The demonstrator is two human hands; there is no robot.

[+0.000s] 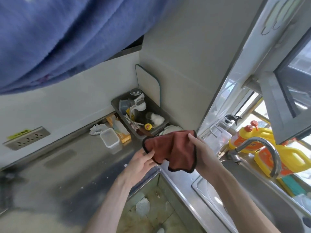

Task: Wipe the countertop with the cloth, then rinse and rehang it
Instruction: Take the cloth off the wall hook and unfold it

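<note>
A red-brown cloth (175, 148) with black edging hangs spread in the air between my hands, above the corner where the steel countertop (70, 167) meets the sink (244, 195). My left hand (143, 163) pinches its lower left edge. My right hand (200, 147) grips its upper right part, and the cloth drapes over that wrist. The curved faucet (262, 148) stands to the right of my right hand.
A grey bin (161, 127) of kitchen items sits in the back corner with a cutting board (148, 81) leaning behind it. A clear plastic box (109, 137) and crumpled foil (97, 129) lie nearby. Yellow bottles (276, 155) stand on the windowsill. Blue fabric (58, 36) hangs overhead.
</note>
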